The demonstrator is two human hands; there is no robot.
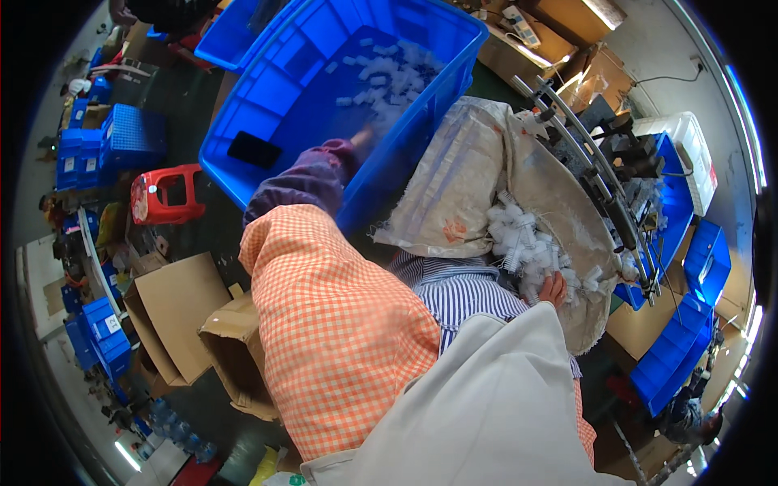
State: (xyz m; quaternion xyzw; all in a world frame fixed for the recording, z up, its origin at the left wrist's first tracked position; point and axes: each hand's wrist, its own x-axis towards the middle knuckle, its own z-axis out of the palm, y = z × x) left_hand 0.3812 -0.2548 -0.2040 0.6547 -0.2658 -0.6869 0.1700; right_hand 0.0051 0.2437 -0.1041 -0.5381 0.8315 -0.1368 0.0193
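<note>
My left hand (364, 139) reaches into a large blue plastic bin (284, 83), beside a heap of small white translucent plastic pieces (395, 81). Motion smears its fingers, so whether they grip anything is unclear. By my lap lies a worn, whitish woven sack (454, 174) with its mouth spread, holding more ribbed white plastic pieces (523, 243). My right hand (553, 289) rests on the near side of these pieces, fingers apart and slightly bent; its palm is hidden.
A black phone-like slab (254, 150) lies in the blue bin's near left corner. Left stand a red stool (168, 194) and cardboard boxes (182, 316). A metal-railed frame (596, 174) edges the sack's right side. Blue bins (674, 352) stand farther right.
</note>
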